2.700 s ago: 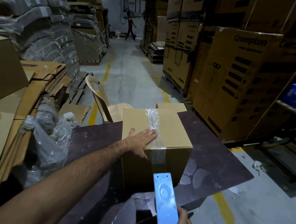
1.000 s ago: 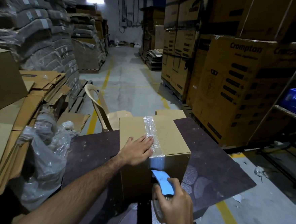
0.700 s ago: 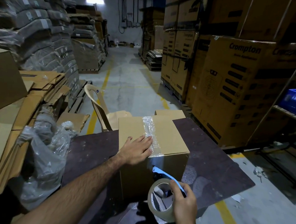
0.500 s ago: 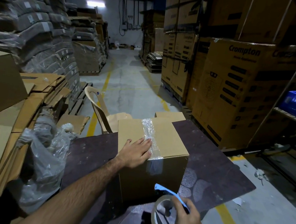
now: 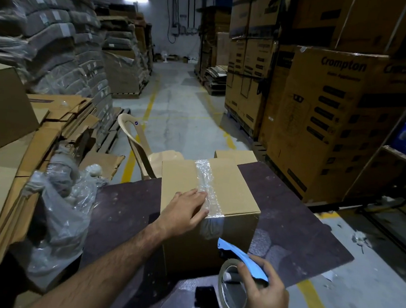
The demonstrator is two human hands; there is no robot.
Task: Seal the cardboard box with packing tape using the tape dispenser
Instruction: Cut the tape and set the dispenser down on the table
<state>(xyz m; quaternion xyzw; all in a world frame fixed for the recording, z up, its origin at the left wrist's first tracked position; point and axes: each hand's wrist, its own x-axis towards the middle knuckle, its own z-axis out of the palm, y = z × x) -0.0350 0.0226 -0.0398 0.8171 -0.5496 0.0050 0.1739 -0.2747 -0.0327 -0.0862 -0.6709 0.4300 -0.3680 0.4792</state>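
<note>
One cardboard box (image 5: 230, 192) taped closed; left hand (image 5: 186, 210) flat, released; right hand (image 5: 264, 295) fingers grasping tape dispenser (image 5: 239, 274).

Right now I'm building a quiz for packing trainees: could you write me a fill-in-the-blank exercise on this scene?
1. The left hand lies flat on top of the cardboard ____.
2. The right hand grips the tape dispenser, whose guard is coloured ____.
3. A strip of clear packing tape runs along the box's top and folds over its ____ edge.
4. The cardboard box stands on a dark ____.

Missing words: box; blue; near; board
</note>
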